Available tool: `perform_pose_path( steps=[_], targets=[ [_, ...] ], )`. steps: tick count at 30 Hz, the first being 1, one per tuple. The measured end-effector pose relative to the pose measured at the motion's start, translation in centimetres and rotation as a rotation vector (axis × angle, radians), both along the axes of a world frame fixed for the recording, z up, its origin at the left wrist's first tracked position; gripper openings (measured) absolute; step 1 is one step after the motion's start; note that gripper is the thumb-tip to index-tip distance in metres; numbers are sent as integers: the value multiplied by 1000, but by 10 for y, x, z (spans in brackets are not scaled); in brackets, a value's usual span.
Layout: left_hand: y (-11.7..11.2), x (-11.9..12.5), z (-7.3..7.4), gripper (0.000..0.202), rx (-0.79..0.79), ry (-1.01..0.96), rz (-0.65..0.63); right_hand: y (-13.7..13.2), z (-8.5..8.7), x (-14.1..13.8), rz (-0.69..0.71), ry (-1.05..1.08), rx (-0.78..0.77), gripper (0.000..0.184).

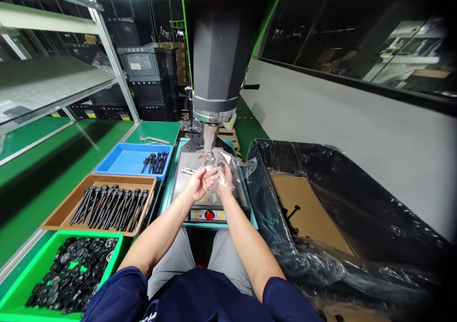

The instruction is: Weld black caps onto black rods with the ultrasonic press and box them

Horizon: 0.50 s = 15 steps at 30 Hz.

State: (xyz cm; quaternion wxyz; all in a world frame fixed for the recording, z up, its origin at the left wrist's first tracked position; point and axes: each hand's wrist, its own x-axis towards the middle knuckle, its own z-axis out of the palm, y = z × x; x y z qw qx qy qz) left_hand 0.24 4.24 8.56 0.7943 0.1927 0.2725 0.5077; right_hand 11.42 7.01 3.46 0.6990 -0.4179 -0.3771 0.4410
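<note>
My left hand (200, 183) is at the front of a small metal fixture (208, 158), its thumb and fingers pinched together; what they hold is too small to make out. Beside it, my right hand (224, 178) curls its fingers at the fixture's right side, partly behind clear plastic film (237, 162). Something small and dark shows at the right fingertips. Directly above the fixture stands the tapered metal tool (210, 136) of a press machine (219, 51). The fixture rests on a grey base plate (185, 189), with a red button (209, 215) at its front.
Left of the base, a blue tray (116, 159) and a brown tray (59, 217) hold black long-stemmed parts. Nearer me, a green bin (17, 293) contains black round parts. A wrench (155, 140) lies behind the trays. At right stands a plastic-lined box (303, 146) with cardboard and black parts inside.
</note>
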Motion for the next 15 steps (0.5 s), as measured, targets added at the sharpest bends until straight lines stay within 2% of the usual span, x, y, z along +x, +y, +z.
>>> perform_pose_path(
  steps=[1, 3, 8, 13, 15],
  targets=[
    [1, 0, 0, 33, 0, -8, -4, 0, 0, 4, -51, 16, 14, 41],
    [2, 2, -1, 32, -14, -20, -6, -1, -4, 9, -67, -5, 5, 41],
    [1, 3, -5, 28, -50, -18, 18, 4, -13, 10, 24, -208, 35, 35],
    [2, -5, -10, 29, -38, -3, 24, 23, 1, 12, -33, -371, 96, 34],
    [4, -6, -12, 30, -38, 7, 27, 28, 9, 12, 4, -359, 61, 33]
  ],
)
